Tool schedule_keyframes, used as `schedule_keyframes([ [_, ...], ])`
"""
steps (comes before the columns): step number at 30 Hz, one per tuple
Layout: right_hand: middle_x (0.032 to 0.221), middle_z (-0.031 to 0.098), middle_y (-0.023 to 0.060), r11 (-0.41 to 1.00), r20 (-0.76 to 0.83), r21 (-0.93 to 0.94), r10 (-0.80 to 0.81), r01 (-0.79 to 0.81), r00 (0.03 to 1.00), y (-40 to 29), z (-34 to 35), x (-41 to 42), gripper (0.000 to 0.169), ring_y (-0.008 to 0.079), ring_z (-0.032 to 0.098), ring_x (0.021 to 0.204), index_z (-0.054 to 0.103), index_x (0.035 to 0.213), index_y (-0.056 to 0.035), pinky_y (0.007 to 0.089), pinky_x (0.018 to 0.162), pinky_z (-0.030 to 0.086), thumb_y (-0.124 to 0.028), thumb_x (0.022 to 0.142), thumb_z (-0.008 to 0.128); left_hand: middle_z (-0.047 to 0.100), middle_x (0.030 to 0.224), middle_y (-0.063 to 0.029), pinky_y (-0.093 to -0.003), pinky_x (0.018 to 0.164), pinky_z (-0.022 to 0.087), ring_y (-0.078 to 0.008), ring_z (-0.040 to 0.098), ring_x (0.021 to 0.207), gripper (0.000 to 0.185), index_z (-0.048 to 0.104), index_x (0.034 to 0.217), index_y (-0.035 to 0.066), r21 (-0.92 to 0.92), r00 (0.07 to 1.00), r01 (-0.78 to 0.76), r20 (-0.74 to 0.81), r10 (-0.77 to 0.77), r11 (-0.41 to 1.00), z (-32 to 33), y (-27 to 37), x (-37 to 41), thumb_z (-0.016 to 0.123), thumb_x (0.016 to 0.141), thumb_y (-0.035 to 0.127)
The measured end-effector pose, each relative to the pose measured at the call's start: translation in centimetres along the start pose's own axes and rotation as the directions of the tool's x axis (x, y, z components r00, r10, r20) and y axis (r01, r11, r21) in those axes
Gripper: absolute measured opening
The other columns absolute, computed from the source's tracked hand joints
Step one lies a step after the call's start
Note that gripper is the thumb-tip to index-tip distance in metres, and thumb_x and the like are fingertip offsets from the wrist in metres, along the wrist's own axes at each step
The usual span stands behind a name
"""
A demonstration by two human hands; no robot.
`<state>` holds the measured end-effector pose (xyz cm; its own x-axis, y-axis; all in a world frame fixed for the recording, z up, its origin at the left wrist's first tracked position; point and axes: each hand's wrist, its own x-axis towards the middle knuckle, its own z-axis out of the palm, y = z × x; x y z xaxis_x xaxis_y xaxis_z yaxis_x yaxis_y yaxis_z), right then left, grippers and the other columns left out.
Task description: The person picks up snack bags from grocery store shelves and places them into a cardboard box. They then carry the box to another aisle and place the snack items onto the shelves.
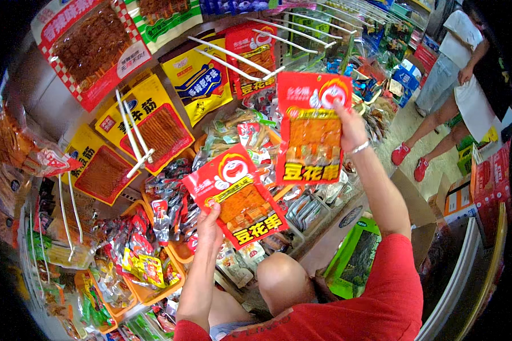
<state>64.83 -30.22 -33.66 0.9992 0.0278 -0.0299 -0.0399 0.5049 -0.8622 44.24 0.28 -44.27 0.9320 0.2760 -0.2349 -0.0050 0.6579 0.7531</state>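
Note:
My left hand [210, 226] grips the lower left edge of a red snack packet [235, 196] with a clear window and yellow lettering, tilted in front of me. My right hand [350, 125] pinches a matching red packet [309, 128] near its upper right corner; this one is more upright and stands higher, to the right of the first. The two packets are apart. Beyond them, another packet of the same look [252, 55] hangs at white wire display hooks [239, 55], beside a yellow and dark blue packet [202, 81].
Orange bins [175, 255] of small wrapped snacks lie below the hooks. Large yellow packets [147, 123] hang at the left. At the right are an open cardboard box [414, 204], a green box [354, 260] and two people standing, one in red shoes [401, 153].

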Motion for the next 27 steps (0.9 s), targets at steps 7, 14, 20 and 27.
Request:
schedule_keyframes([
  [7,0.096,0.063,0.0069,0.979,0.04,-0.013,-0.202,0.203,0.979,-4.5,0.7,5.2,0.025,0.0165,0.061,0.082,0.058,0.1,-0.0029,0.0318,0.072,0.05,-0.022,0.085,0.061,0.057,0.113,-0.0063,-0.0355,0.094,0.039,-0.0188,0.052,0.106,0.029,0.053,0.113,0.004,0.061,0.992,-0.039,-0.116,0.046,0.997,-0.9,-0.1,-0.1,0.056,0.085,0.007],
  [14,0.088,0.064,0.0064,0.968,-0.008,-0.152,-0.202,0.198,0.979,-3.9,-0.2,8.6,0.023,0.0134,0.06,0.073,0.062,0.092,-0.0008,0.0286,0.066,0.048,-0.022,0.082,0.064,0.057,0.113,-0.0065,-0.0363,0.094,0.039,-0.0195,0.052,0.105,0.026,0.053,0.111,0.003,0.097,0.994,-0.018,-0.108,0.028,0.995,-1.2,-0.8,-0.6,0.055,0.085,0.006],
  [20,0.088,0.065,0.0069,0.989,0.032,-0.065,-0.131,0.133,0.991,-4.1,1.4,7.3,0.022,0.015,0.061,0.073,0.062,0.092,0.0001,0.0299,0.065,0.049,-0.02,0.082,0.064,0.057,0.112,-0.0058,-0.0365,0.095,0.038,-0.0186,0.052,0.105,0.025,0.056,0.109,0.005,0.106,0.994,-0.023,-0.106,0.034,0.994,-2.4,-0.9,-0.4,0.057,0.084,0.007],
  [27,0.089,0.065,0.0069,0.97,0.035,-0.188,-0.149,0.153,0.988,-2.5,0.6,8.2,0.022,0.0148,0.06,0.076,0.062,0.094,-0.0003,0.0297,0.07,0.048,-0.019,0.082,0.063,0.059,0.11,-0.0051,-0.0353,0.093,0.038,-0.0173,0.053,0.103,0.023,0.058,0.106,0.004,0.133,0.996,-0.054,-0.059,0.062,0.99,-0.3,-0.2,-1.1,0.059,0.083,0.008],
])
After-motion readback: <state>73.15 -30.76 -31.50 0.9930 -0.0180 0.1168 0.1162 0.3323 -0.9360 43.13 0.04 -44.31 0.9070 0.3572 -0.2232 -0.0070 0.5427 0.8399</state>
